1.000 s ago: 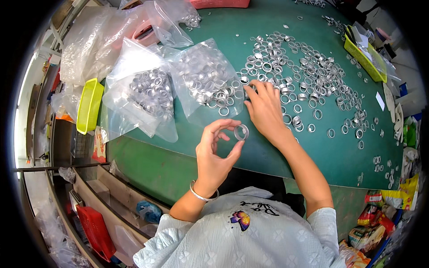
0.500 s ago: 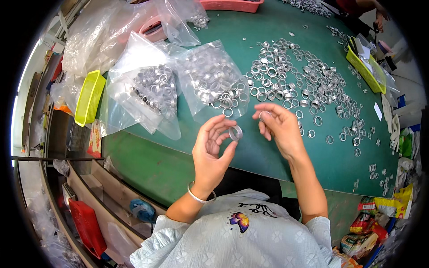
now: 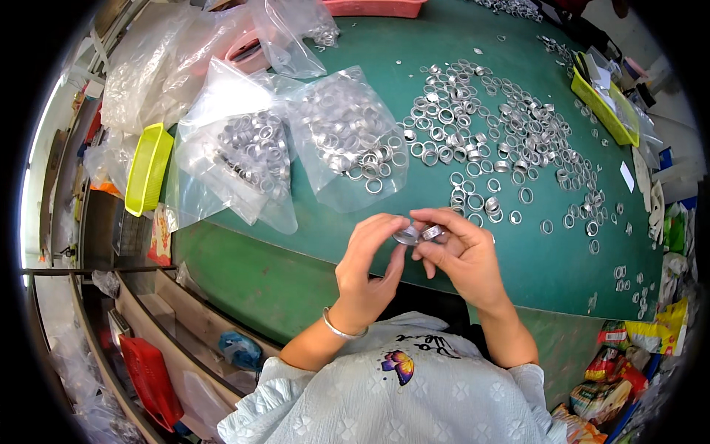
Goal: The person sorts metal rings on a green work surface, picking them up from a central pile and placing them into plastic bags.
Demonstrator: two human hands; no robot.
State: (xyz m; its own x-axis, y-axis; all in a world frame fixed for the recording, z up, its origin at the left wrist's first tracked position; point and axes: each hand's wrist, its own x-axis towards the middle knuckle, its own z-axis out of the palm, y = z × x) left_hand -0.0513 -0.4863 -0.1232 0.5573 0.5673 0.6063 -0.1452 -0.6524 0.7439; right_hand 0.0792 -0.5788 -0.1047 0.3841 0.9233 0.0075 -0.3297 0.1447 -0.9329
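Left hand [image 3: 367,260] pinches the left ring [image 3: 407,235], right hand [image 3: 475,265] the right ring [image 3: 433,233], fingers [image 3: 444,216] nearly closed on both: a light, level touch should serve best!

A lime-green plastic basket [image 3: 148,170] stands at the left; a second lime-green basket [image 3: 608,107], at the far right, holds papers [image 3: 600,78]. Near that one lies a white slip [image 3: 627,176]. A pink-red tray [image 3: 373,7] meets the upper border. Lower left, a red plastic basket [image 3: 150,379] and crumpled blue plastic bag [image 3: 240,349] occupy a compartmented rack [image 3: 171,334]. Bright packets [image 3: 603,399] crowd the lower right.
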